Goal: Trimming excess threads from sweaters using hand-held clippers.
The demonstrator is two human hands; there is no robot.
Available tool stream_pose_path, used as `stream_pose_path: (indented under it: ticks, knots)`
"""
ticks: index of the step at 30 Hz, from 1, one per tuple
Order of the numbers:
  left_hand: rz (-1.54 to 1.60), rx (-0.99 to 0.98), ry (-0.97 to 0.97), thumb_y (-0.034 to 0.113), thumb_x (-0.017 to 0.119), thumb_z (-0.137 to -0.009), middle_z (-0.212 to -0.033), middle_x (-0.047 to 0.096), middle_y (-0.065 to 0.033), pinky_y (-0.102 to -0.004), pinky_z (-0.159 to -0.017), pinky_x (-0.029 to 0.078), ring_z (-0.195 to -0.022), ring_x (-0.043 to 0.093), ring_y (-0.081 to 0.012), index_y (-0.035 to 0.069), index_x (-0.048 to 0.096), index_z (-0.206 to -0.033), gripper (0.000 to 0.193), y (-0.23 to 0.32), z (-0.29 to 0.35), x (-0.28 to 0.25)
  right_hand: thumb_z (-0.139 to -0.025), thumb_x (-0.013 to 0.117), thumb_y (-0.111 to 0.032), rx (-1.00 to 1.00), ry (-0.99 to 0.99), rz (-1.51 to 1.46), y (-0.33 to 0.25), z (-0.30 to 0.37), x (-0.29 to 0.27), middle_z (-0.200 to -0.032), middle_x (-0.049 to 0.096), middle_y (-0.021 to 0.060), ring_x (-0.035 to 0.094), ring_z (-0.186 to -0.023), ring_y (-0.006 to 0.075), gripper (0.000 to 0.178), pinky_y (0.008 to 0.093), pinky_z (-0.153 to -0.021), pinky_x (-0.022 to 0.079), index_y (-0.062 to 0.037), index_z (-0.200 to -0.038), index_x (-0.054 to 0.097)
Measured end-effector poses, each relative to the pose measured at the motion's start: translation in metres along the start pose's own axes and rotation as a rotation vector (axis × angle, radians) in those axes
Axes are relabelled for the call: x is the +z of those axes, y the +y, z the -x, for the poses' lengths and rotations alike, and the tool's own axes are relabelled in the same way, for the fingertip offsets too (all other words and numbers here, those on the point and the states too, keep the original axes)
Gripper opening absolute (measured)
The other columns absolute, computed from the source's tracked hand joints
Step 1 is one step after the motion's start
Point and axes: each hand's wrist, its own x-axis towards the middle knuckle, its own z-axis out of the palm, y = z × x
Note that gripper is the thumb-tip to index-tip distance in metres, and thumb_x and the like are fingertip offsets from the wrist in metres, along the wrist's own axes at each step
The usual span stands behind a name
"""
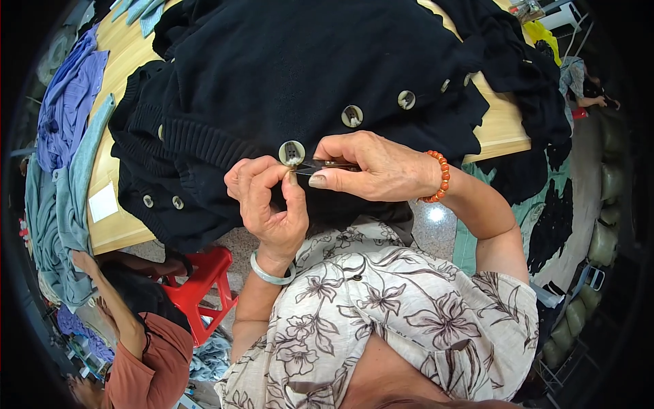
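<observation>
A black knit cardigan (293, 75) with ribbed trim is spread over the table in front of me. Along its near edge run several large marbled buttons, one button (292, 153) right above my left fingertips. My left hand (269, 194) is closed, thumb and finger pinching the cardigan's edge just below that button. Small thread snips (327, 164) are held in my right hand (381, 167), closed around them. Their blades point left, close to the left fingertips and the button's lower rim. Whether a thread lies between the blades is too small to tell.
The pale wooden table (126, 228) bears a white paper square (103, 202). Purple garments (68, 102) and grey-green garments (58, 204) lie at the left. A red stool (204, 290) stands below the table, beside a co-worker in a rust-coloured top (153, 361). Green fabric (477, 225) hangs right.
</observation>
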Motion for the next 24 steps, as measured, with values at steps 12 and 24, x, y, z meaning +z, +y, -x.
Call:
stream_pose_path:
  ticks: [12, 24]
  knots:
    - [0.006, 0.016, 0.048, -0.001, 0.068, -0.079, -0.098, 0.062, -0.0099, -0.0412, -0.088, 0.04, -0.096, 0.052, -0.029, 0.003, 0.063, -0.094, 0.016, -0.003, 0.008, 0.002, -0.094, 0.066, -0.027, -0.17, 0.135, 0.353, -0.007, 0.001, 0.003, -0.065, 0.059, 0.0119, 0.06, -0.06, 0.0286, 0.028, 0.0385, -0.058, 0.045, -0.0004, -0.096, 0.059]
    - [-0.011, 0.005, 0.105, -0.001, 0.068, -0.081, -0.097, 0.063, -0.0081, -0.0398, -0.088, 0.04, -0.095, 0.053, -0.0275, 0.004, 0.064, -0.095, 0.015, -0.004, 0.015, 0.009, -0.093, 0.066, -0.026, -0.121, 0.075, 0.377, -0.012, -0.003, -0.001, -0.065, 0.06, 0.0107, 0.06, -0.06, 0.0281, 0.025, 0.0393, -0.058, 0.046, -0.0015, -0.094, 0.06]
